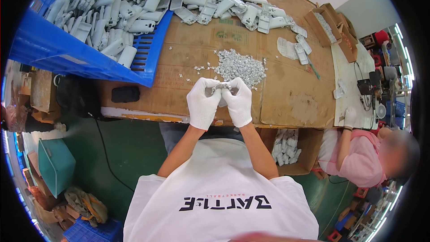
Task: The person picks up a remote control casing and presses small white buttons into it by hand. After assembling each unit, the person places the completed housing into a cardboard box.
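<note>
Both my hands wear white knitted gloves and meet over the cardboard-covered table, near its front edge. My left hand [202,104] and my right hand [238,103] close their fingers and thumbs round a pale plastic casing [222,101]. Most of that casing is hidden by the gloves; a greyish part shows at its top between the fingertips. Just beyond the fingers lies a heap of small silvery-white pieces [239,67], with some scattered to its left. Farther back, many white plastic casings [215,6] are piled loosely.
At the left a blue plastic crate [58,60] is tipped open, full of casings. A black case [125,94] lies near the table edge. A green stick-like tool [313,68] rests at the right. Below stands a cardboard box [309,152] of white parts. Another person [358,157] sits at the right.
</note>
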Available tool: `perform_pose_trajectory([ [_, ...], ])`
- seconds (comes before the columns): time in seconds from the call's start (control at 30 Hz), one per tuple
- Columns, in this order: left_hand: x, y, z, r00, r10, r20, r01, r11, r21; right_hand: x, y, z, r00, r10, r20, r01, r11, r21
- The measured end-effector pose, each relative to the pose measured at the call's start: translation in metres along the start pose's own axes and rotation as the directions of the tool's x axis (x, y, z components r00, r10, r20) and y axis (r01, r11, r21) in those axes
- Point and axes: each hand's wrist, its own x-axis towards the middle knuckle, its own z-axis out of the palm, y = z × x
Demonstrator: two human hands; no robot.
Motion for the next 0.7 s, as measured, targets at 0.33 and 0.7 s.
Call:
perform_pose_trajectory([
  [0.33, -0.003, -0.004, 0.002, 0.989, 0.148, 0.018, -0.148, 0.957, 0.249, 0.004, 0.003, 0.0, 0.994, 0.078, 0.078, -0.091, 0.979, 0.181],
  [0.7, -0.005, 0.006, 0.004, 0.977, 0.214, 0.013, -0.206, 0.922, 0.329, 0.003, -0.003, 0.006, 0.997, 0.065, 0.032, -0.067, 0.997, 0.047],
])
